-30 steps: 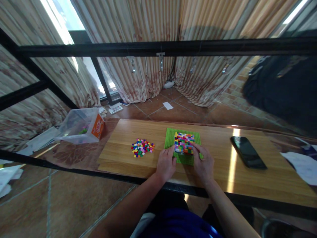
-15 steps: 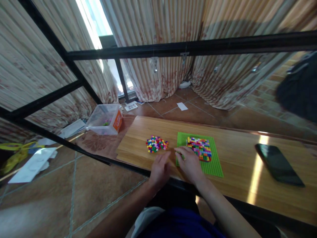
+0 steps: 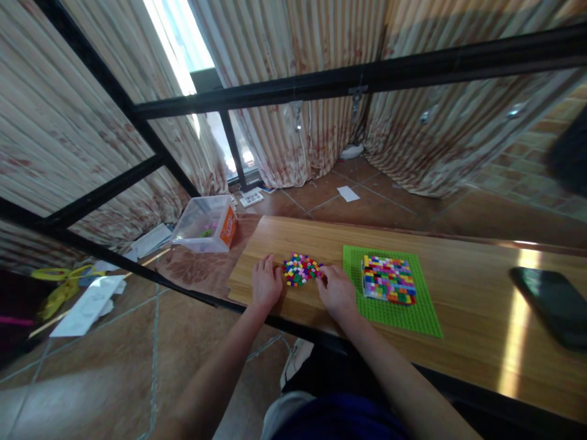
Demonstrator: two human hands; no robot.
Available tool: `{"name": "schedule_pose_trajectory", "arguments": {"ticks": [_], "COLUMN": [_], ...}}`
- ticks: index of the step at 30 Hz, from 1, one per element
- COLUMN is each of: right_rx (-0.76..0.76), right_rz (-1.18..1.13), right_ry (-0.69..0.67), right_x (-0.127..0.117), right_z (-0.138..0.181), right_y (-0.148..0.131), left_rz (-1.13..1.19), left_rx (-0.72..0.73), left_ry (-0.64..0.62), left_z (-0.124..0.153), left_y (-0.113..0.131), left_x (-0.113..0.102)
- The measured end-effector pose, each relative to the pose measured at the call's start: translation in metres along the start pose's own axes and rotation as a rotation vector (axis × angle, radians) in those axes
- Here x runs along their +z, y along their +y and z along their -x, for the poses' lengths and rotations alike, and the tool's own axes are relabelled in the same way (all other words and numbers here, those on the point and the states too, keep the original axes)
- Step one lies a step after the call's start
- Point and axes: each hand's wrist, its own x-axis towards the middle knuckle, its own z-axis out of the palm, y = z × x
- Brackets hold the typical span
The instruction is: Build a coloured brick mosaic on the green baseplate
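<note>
Head view: left hand (image 3: 266, 285) flat on wooden board (image 3: 458, 293), fingers loosely spread, holding nothing, just left of loose brick pile (image 3: 300, 269). Right hand (image 3: 337, 289) fingers curled at pile's right edge; grip unclear. Green baseplate (image 3: 413, 311) just right of them.

A clear box (image 3: 205, 226) with an orange label sits left of centre, on the dark cloth (image 3: 192, 269) beside the wooden board (image 3: 458, 293). A black phone (image 3: 553, 305) lies at the right edge of the frame. Black frame bars (image 3: 321, 85) cross the upper half — striped curtains (image 3: 298, 49) hang behind. On the tiled floor (image 3: 114, 373), lower left, lie white papers (image 3: 85, 308) and something yellow (image 3: 59, 287) — too blurred to name.
</note>
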Motion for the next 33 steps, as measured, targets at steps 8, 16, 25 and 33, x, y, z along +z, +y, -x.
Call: {"name": "schedule_pose_trajectory", "arguments": {"ticks": [8, 16, 25, 33], "right_rx": [-0.038, -0.042, 0.139, 0.461], "right_rz": [-0.045, -0.149, -0.352, -0.375], "right_ry": [-0.004, 0.059, 0.172, 0.386], "right_x": [-0.001, -0.007, -0.066, -0.112], "right_z": [0.005, 0.006, 0.045, 0.076], "right_y": [0.005, 0.0, -0.008, 0.054], "left_rz": [-0.017, -0.026, -0.016, -0.042], "left_rx": [0.034, 0.047, 0.093, 0.097], "left_ry": [-0.004, 0.007, 0.009, -0.023], "left_z": [-0.003, -0.005, -0.01, -0.013], "left_y": [0.003, 0.002, -0.004, -0.005], "left_x": [0.001, 0.002, 0.002, 0.0]}}
